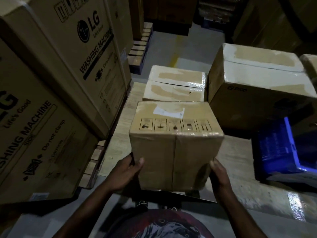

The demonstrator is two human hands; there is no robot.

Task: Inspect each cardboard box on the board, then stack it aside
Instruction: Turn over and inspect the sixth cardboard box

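Closest to the lens is the person's printed shirt, just under the two forearms reaching forward. At far left, tall washing-machine cartons wall in that side, which probably explains why the work happens in the middle. The left hand clasps the lower left corner of the cardboard box, thumb laid on the near face and fingers wrapped out of sight behind. That box sits at the near end of the board, its symbol-printed face turned up, seemingly so it can be checked; whether it is lifted clear I cannot tell. The right hand grips the opposite lower corner in the same way, and the matched hold keeps the load level. Beyond lie a flat taped box, then a large taped box and a blue crate at right.
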